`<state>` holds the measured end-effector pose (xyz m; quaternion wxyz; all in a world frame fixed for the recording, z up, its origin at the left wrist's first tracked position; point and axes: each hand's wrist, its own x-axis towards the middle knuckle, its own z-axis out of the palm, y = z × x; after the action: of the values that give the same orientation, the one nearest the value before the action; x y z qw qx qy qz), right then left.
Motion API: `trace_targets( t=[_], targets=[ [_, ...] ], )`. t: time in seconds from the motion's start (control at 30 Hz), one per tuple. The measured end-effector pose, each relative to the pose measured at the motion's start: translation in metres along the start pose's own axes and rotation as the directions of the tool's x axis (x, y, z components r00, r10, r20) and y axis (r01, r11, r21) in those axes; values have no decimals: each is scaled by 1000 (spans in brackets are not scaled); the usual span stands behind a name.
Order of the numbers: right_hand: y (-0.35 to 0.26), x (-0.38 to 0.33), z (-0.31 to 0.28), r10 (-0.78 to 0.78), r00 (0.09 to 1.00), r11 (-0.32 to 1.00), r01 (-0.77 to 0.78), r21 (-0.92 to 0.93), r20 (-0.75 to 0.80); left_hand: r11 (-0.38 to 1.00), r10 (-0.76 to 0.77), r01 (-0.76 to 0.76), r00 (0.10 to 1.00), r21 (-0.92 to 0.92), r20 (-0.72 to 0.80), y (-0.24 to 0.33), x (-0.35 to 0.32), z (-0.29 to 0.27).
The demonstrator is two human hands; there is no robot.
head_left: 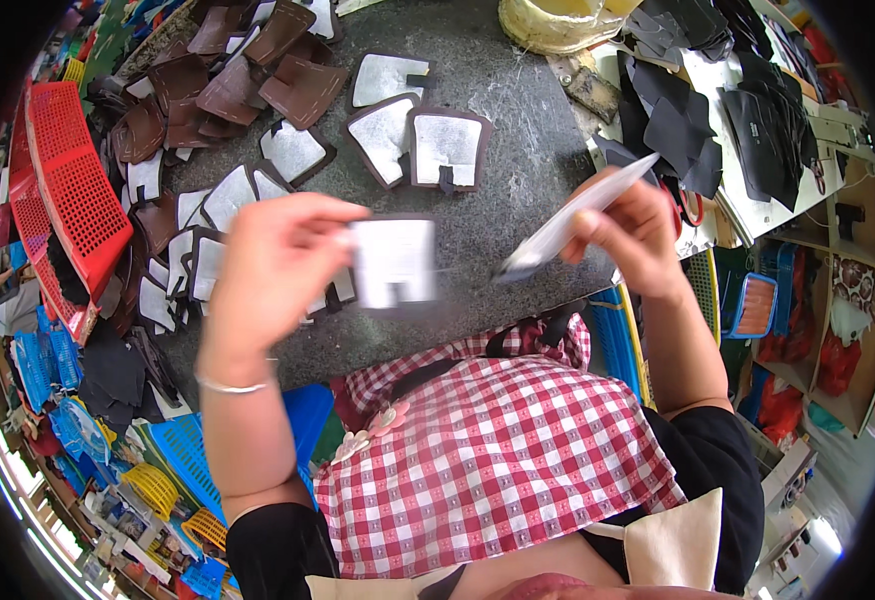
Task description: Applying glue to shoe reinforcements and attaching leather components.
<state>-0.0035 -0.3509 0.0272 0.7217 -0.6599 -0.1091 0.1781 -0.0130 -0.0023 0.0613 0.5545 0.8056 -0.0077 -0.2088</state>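
Note:
My left hand (280, 262) pinches the left edge of a leather piece (396, 258), its white-lined face up, with a dark rim and a notch at its near side. Motion blurs it a little just over the dark worktop (518, 110). My right hand (640, 232) grips a thin, flat white piece (590, 208) between thumb and fingers. That piece is tilted, and its lower left end is dark; whether it is one layer or several I cannot tell. Beyond my hands lie similar white-lined pieces (448, 150), dark tabs in their notches.
Brown stitched leather pieces (228, 90) are heaped at the far left, beside a red perforated basket (73, 190). A yellowish round container (558, 25) stands at the back. Black cut pieces (673, 120) and red-handled scissors (693, 205) lie on the right-hand table.

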Motion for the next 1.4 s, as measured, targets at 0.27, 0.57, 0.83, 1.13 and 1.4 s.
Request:
trace_targets(
  t=[0.27, 0.57, 0.83, 1.13, 1.4],
  targets=[
    [2, 26, -7, -176, 973, 977, 190, 93, -149, 569, 573, -310, 814, 762, -96, 12, 71, 40],
    [5, 15, -25, -199, 956, 968, 226, 107, -217, 784, 444, -371, 895, 497, -32, 16, 69, 48],
    [15, 37, 8, -128, 987, 989, 119, -92, -96, 880, 252, -188, 964, 436, -91, 0, 53, 63],
    [35, 39, 33, -154, 987, 967, 144, -208, -36, 991, -78, 82, 996, 106, -42, -19, 47, 50],
    [29, 29, 38, -288, 934, 750, 357, -557, 212, 988, -59, 67, 997, 139, -57, -17, 42, 52]
  ],
)
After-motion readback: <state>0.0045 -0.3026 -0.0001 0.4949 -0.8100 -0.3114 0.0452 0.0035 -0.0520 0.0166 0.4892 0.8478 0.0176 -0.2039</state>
